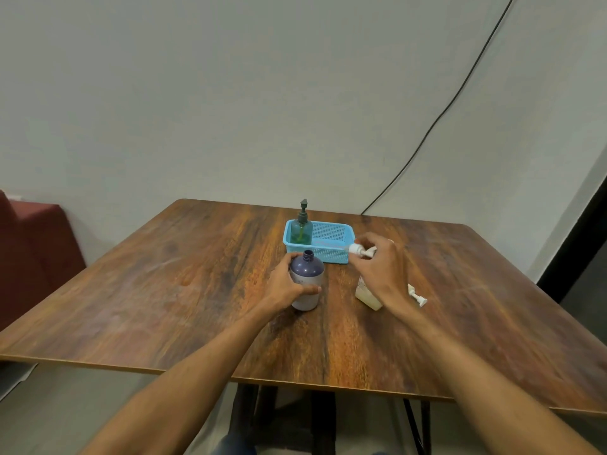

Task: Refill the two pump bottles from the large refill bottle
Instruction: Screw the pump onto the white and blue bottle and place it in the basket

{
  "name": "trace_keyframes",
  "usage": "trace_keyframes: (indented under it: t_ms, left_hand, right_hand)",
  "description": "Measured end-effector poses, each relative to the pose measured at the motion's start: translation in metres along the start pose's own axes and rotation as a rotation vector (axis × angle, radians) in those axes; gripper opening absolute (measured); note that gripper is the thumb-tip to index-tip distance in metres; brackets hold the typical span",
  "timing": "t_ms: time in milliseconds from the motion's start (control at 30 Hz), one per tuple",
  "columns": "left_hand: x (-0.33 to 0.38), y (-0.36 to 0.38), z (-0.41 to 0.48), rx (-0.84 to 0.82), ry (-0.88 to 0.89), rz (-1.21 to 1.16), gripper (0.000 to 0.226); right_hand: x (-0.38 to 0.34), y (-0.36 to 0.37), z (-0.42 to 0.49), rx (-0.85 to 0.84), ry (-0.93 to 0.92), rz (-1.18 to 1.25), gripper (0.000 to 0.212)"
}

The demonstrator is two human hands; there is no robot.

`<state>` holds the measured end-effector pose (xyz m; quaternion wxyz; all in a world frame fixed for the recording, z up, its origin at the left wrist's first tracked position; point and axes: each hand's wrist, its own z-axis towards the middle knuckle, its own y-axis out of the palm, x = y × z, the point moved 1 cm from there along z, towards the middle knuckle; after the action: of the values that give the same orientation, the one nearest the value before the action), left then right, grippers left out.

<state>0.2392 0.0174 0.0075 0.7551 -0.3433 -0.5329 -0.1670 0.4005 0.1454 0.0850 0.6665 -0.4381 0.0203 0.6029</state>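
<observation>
1 refill bottle (307,274) stands within left fingers (310,289).

On the worktop (164,290), toward its far edge, sits a basket (325,255) with one pump bottle (301,232) upright in its left end. Just before the basket's left half stands the refill bottle (307,269), upright, the left hand (285,284) wrapped round it from the left. To its right, apart from it, stands the second bottle (366,295) – partly hidden under the right hand (381,267), which holds a small capped piece (356,249) above it, near the basket's front right corner. A pump head (417,297) lies on the worktop just right of that bottle. Behind, a cable (437,123) runs down the wall to the worktop's far edge; a seat (33,244) stands off to the left.
</observation>
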Motion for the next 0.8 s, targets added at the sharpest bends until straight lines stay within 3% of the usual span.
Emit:
trace_keyframes:
  t_ms: [133,400,800]
  left_hand:
    - [0.002,0.0,0.0,-0.014,-0.016,0.002,0.08]
    - [0.002,0.0,0.0,-0.017,-0.018,-0.013,0.081]
    - [-0.003,-0.001,0.003,-0.019,-0.016,-0.016,0.083]
  right_hand:
    - [-0.013,-0.022,0.031,-0.099,0.065,0.252,0.027]
    - [-0.042,-0.039,0.072,-0.324,-0.183,-0.058,0.033]
    - [-0.08,-0.031,0.086,-0.502,-0.309,-0.204,0.031]
